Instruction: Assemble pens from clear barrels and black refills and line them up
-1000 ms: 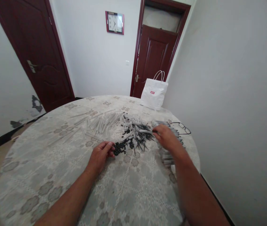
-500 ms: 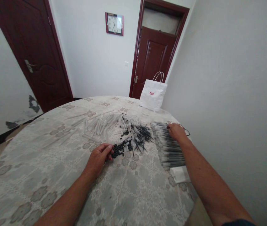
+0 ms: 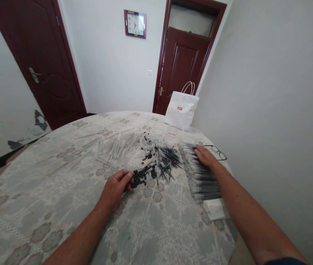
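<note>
My left hand (image 3: 119, 181) rests at the left edge of a heap of small black plugs (image 3: 139, 179), thumb and fingers pressed together. Whatever they may hold is hidden. On the right, my right hand (image 3: 204, 156) lies over the upper part of a row of pens (image 3: 204, 180) with dark barrels and pale ends, its fingers stretched out across them. Between the hands are a bundle of thin dark pointed refills (image 3: 172, 157) and small white pieces (image 3: 156, 141). Clear tubes (image 3: 119, 145) are piled farther left.
The round table has a patterned cloth (image 3: 90, 200). Beyond the right hand lie glasses (image 3: 219, 151). A folded white packet (image 3: 215, 209) sits below the pens. Near the back edge stands a white paper bag (image 3: 182, 110), with the wall (image 3: 269, 92) on the right.
My right hand has settled lower and flatter onto the row of pens, uncovering the glasses. My left hand stays by the black plugs. The view has shifted slightly.
</note>
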Tool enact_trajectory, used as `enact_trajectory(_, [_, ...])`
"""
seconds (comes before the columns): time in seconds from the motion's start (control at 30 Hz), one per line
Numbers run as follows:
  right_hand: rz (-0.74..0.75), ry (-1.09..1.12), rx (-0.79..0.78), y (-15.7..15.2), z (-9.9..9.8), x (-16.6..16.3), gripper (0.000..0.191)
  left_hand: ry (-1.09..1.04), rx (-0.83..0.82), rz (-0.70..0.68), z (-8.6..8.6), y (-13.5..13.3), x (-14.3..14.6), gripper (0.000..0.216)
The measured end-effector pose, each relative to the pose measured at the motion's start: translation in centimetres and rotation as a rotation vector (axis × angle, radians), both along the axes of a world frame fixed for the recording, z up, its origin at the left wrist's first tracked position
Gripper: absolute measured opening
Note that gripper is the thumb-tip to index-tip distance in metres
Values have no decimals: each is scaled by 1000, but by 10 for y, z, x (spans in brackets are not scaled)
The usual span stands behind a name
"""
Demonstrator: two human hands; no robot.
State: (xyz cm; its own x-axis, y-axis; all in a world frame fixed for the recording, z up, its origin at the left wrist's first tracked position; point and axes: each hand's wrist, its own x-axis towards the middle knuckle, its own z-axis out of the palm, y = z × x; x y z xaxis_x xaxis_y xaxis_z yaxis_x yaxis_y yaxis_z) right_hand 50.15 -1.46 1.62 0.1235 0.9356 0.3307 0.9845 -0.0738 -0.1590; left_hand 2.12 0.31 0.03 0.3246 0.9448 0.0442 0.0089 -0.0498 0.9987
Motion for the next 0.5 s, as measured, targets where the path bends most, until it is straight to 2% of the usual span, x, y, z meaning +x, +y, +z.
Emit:
enact_trajectory(0.27, [69,19,-32,10,15,4,35,-4,4,7,-3,0,0,35])
enact_trajectory(0.5, [61,18,-53,5,15,1,41,-134,-52,44,-4,-2,2,35])
